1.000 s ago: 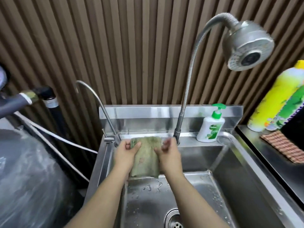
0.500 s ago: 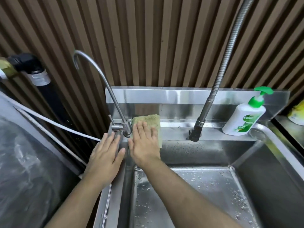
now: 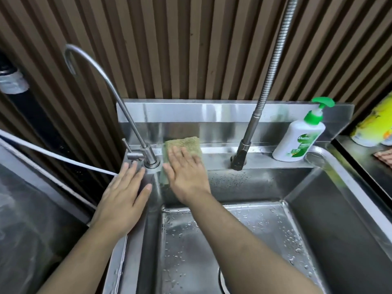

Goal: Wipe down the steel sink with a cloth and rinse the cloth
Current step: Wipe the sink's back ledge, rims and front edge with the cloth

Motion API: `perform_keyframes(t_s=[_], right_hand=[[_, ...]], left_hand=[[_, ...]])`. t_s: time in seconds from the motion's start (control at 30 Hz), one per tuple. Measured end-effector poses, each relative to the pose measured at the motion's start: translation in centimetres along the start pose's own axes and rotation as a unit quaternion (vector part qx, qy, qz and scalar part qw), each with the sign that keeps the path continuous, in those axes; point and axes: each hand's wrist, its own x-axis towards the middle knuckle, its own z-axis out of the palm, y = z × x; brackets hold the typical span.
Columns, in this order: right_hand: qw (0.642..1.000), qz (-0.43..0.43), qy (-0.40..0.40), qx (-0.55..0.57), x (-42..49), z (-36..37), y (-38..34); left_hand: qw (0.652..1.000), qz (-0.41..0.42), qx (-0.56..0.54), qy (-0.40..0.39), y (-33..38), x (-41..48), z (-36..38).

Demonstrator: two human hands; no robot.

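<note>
Your left hand [image 3: 124, 195] lies flat and open on the sink [image 3: 331, 219] rim, just left of the thin tap [image 3: 148, 155]. Right of that tap, your right hand [image 3: 186, 172] presses the green cloth [image 3: 186, 145] flat, fingers spread, against the sink's back ledge.

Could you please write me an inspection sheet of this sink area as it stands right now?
Surface: steel sink, water droplets across the basin floor, drain partly visible at the bottom edge.
Job's things: green cloth lying on the back ledge and hanging over its front edge.
Clutter: soap pump bottle upright on the ledge; yellow bottle on the counter beyond.
Hands: right hand flat on the cloth, fingers spread; left hand flat on the sink's left rim, holding nothing.
Cables: white hose running along the left.
Surroundings: thin gooseneck tap, flexible tap hose, ribbed brown wall.
</note>
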Motion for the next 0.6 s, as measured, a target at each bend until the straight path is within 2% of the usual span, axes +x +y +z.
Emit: perform_keyframes(t_s=[0.07,0.13,0.27,0.33,0.47,0.53,0.6], right_hand=[[0.995,0.093,0.042,-0.007,-0.9,-0.3,2.9],[0.977,0.2,0.06,0.033,-1.3,-0.7,4.0],[0.955,0.283,0.058,0.062,0.8,-1.2,1.8],[0.959,0.278,0.041,0.045,0.7,-1.3,1.0],[0.985,0.167,0.0,0.035,-2.3,-1.0,0.1],[0.989,0.139,0.02,0.047,-2.4,-1.3,1.7],[0.986,0.151,0.043,0.05,-2.1,-1.4,3.6]], left_hand=[[1.0,0.003,-0.008,-0.009,0.1,-0.1,-0.2],[1.0,0.002,-0.022,-0.012,0.0,-0.1,-0.1],[1.0,0.003,-0.023,-0.019,-0.3,0.1,0.1],[1.0,0.004,-0.022,-0.019,-0.4,0.1,0.2],[0.999,0.002,-0.029,-0.014,-0.3,0.1,0.2],[0.999,0.003,-0.034,-0.015,-0.2,0.2,0.1],[0.999,0.002,-0.04,-0.018,-0.3,0.2,0.0]])
